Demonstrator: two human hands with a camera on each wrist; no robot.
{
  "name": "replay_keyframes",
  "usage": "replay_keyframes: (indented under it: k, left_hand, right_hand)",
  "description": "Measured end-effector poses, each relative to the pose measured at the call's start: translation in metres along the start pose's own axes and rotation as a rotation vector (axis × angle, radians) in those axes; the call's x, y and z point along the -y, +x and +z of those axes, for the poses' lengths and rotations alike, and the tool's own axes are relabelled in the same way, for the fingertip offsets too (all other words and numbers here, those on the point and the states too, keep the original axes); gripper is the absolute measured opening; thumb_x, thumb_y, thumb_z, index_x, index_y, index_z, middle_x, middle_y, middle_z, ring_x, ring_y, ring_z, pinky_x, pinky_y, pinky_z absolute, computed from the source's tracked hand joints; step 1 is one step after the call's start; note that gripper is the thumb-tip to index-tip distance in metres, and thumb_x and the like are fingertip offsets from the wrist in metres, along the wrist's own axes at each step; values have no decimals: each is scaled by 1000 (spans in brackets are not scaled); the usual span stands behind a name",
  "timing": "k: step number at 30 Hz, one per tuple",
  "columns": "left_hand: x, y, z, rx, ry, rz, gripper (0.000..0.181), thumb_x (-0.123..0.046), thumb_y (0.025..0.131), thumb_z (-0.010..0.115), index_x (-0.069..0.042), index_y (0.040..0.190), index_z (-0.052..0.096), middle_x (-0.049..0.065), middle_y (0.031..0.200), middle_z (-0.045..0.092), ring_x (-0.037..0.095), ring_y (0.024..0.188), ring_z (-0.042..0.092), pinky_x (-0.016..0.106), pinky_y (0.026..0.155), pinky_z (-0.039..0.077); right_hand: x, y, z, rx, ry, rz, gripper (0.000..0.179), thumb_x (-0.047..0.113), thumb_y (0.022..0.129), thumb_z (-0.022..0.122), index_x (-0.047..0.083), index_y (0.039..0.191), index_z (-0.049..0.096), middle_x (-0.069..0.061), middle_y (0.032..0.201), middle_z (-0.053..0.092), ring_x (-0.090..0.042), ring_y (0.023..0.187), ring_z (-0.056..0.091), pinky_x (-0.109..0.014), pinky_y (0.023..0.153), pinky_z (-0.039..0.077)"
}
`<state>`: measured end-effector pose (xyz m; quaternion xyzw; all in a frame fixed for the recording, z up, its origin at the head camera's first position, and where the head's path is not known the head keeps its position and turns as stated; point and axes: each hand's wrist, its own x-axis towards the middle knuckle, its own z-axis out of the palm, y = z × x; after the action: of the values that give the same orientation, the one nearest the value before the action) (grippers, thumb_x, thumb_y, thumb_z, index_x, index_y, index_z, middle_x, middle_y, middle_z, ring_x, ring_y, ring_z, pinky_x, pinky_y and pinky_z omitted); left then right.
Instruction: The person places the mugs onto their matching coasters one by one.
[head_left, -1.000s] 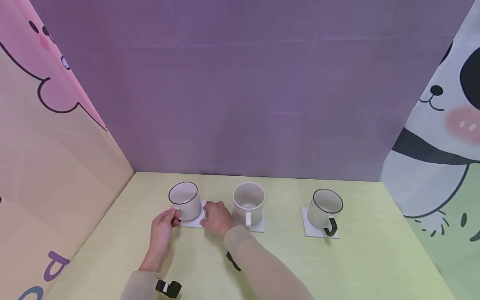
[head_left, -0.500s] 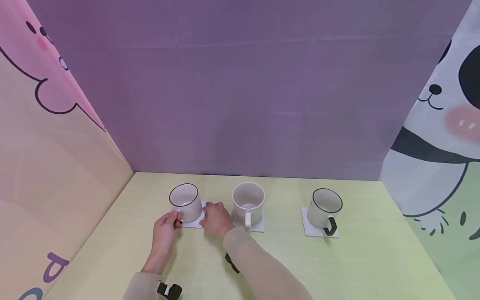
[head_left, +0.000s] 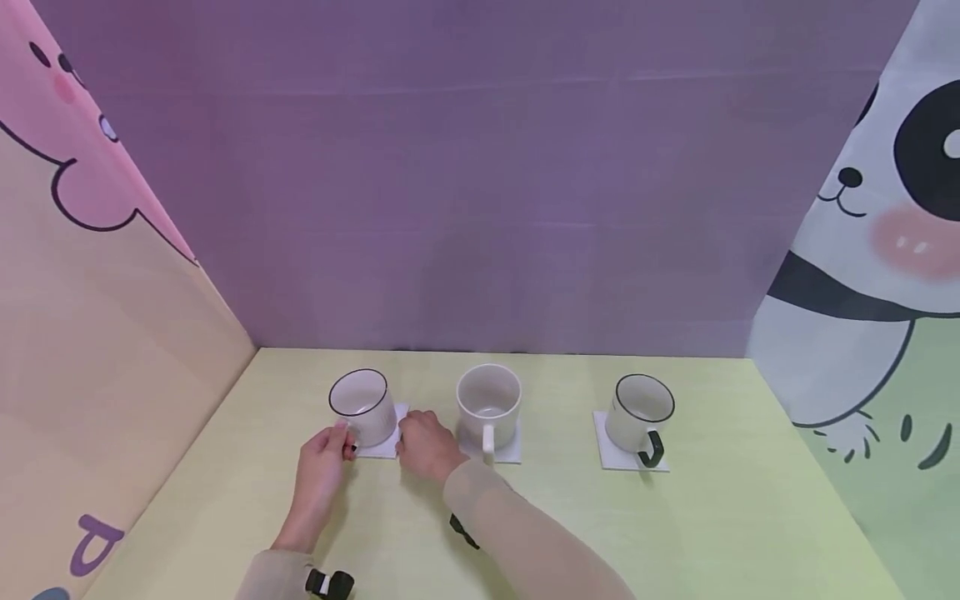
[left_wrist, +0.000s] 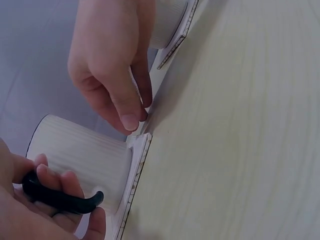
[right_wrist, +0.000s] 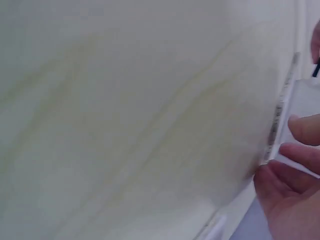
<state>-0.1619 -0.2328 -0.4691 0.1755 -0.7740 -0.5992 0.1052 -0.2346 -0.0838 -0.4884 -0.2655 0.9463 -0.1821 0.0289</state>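
Note:
My left hand [head_left: 318, 475] grips the black handle [left_wrist: 60, 197] of the left white mug [head_left: 371, 417], which has a dark rim and ribbed sides. This mug stands upright on a white square coaster [head_left: 382, 450]. Just right of the mug, my right hand [head_left: 429, 446] holds the coaster's right edge between bent fingers and thumb; in the right wrist view its fingertips [right_wrist: 300, 131] are at the coaster, partly cut off by the frame. A plain white mug [head_left: 491, 404] on its own coaster [head_left: 512, 452] stands beyond the right hand.
Farther right, a dark-rimmed mug [head_left: 637, 417] with a black handle sits on another white coaster [head_left: 609, 450]. A purple backdrop [head_left: 480, 183] rises behind the pale table [head_left: 712, 500]. Cartoon-printed panels flank both sides, including a panda panel [head_left: 840, 350].
The left mug and its coaster have shifted slightly toward me, both hands with them. The head view has turned a little to the right. The other two mugs stay put.

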Motion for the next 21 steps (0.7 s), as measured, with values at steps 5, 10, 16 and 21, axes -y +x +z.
replay_keyframes:
  k: [5,10,16,21]
  left_hand:
    - [0,-1,1,-15,21,9,41,-27,110,43,8,95,57,3,77,55,16,76,54,25,70,41]
    - [2,-1,0,-18,30,2,43,-30,110,44,8,97,59,4,78,57,16,77,54,24,71,41]
    - [4,1,-3,-14,41,1,44,-32,110,44,7,97,59,1,77,57,14,76,54,27,73,42]
    - [3,1,-1,-17,47,1,44,-31,110,45,8,96,59,1,76,57,12,75,54,26,72,42]
  right_hand:
    - [6,-5,-8,6,-10,34,14,21,95,66,14,83,65,2,88,61,-18,89,59,-35,62,52]
    - [12,-14,-17,23,-33,35,17,24,96,66,15,83,64,3,80,58,-13,77,57,-33,59,50]
    - [16,-30,-23,-6,-77,-39,22,23,96,65,15,76,59,4,72,54,-12,67,53,-31,54,46]
    - [10,-39,-28,-56,-8,-77,24,21,95,66,17,73,58,6,69,52,-10,66,50,-28,55,43]
